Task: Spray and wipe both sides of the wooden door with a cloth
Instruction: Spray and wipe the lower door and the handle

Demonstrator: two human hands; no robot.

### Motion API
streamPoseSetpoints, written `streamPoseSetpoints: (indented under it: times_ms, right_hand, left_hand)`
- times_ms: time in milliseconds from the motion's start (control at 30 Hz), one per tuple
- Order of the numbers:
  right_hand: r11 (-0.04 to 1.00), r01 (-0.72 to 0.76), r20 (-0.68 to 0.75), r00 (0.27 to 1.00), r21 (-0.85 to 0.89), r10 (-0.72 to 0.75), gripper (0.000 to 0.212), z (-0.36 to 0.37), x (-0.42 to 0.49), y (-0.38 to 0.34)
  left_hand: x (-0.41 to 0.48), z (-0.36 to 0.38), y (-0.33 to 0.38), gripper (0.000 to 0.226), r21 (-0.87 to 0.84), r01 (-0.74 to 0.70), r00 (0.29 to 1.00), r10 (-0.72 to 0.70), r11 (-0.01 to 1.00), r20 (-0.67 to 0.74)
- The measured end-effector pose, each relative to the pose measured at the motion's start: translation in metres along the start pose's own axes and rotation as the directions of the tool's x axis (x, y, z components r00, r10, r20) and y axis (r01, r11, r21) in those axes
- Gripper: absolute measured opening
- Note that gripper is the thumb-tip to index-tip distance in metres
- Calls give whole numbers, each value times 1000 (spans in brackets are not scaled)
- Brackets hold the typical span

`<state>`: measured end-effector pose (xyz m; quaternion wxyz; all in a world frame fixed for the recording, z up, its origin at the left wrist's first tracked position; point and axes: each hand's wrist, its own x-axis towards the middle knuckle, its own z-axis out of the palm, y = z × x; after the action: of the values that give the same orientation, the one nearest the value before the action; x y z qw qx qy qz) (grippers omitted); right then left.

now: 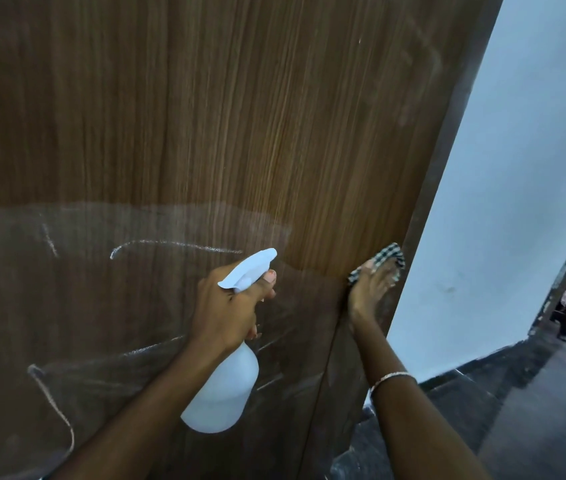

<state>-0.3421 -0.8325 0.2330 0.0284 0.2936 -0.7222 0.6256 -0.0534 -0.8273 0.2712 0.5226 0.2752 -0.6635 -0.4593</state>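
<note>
Brown wood-grain door (pixel 205 116) fills nearly the whole view, standing just ahead of both hands, with a pale bluish wall (pixel 517 168) beyond its edge to the right of the right hand and a dark glossy floor (pixel 534 410) below that arm. The left hand (pixel 229 306) is curled round the neck of a white plastic spray bottle (pixel 226 393), one finger on the trigger and the nozzle pointing up and right at the door; the bottle's body hangs below the hand. Whitish wet streaks (pixel 170 245) cross the door to the left of and below this hand. The right hand (pixel 368 289), fingers straight and spread, presses a black-and-white checked cloth (pixel 390 254) flat against the door beside its right edge. A thin silver bracelet (pixel 392 377) circles that wrist.
</note>
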Motion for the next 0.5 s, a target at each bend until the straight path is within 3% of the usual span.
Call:
streamPoseSetpoints:
  times_ms: [67,200,300,333,400,500]
  right_hand:
    - [989,132,88,988,-70,-125,73,17,-32,-5]
    - [935,355,108,929,5,-353,70,48,-74,-21]
    - [905,423,180,894,-44,-409,68,34,-49,-9]
    - [920,387,164,913,-60,-373,67,28,-35,-5]
    - [986,166,80,983,-28,-163,66,13,-5,6]
    - [997,-58,5,998,45,58,64,-1,18,16]
  left_hand:
    - [1,0,1,42,-7,-20,1000,20,1000,-2]
    - [1,3,3,16,11,-87,996,87,996,-7]
    - [1,3,4,10,-8,-82,997,82,997,6]
    - [0,2,4,14,-16,-73,997,73,997,9]
    - [-1,0,4,34,-26,-52,999,52,998,14]
    - [-3,-9,5,42,-12,-52,999,52,999,8]
